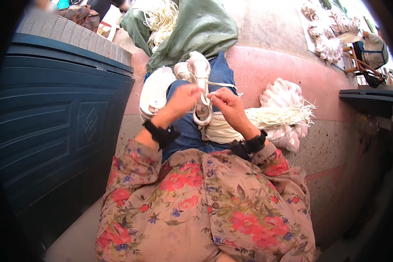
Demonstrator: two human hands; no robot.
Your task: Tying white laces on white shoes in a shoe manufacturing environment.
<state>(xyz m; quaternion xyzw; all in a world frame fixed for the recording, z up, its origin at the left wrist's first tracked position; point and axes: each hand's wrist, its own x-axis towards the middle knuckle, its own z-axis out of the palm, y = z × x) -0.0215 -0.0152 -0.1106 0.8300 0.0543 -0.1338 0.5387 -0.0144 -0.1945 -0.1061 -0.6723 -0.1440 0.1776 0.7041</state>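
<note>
A white shoe (200, 70) rests on my jeans-covered thighs, its rounded opening toward me. My left hand (183, 102) is closed at the shoe's left side, slightly blurred; what its fingertips hold is hidden. On the other side, my right hand (229, 107) pinches a thin white shoelace close to the shoe's upper. Another strand of lace (222, 84) stretches rightward across my knee. Beside my left leg lies another white shoe-like piece (156, 91). A thick bundle of cream laces (266, 121) lies next to my right forearm.
Beyond my knees is a green sack (205, 28) with loose laces (161, 19). Pink-and-white bundled pieces (284, 92) lie at right, near the cream laces. A dark blue panelled door (52, 118) stands close on my left. More bundles (329, 39) and a chair (362, 61) are far right.
</note>
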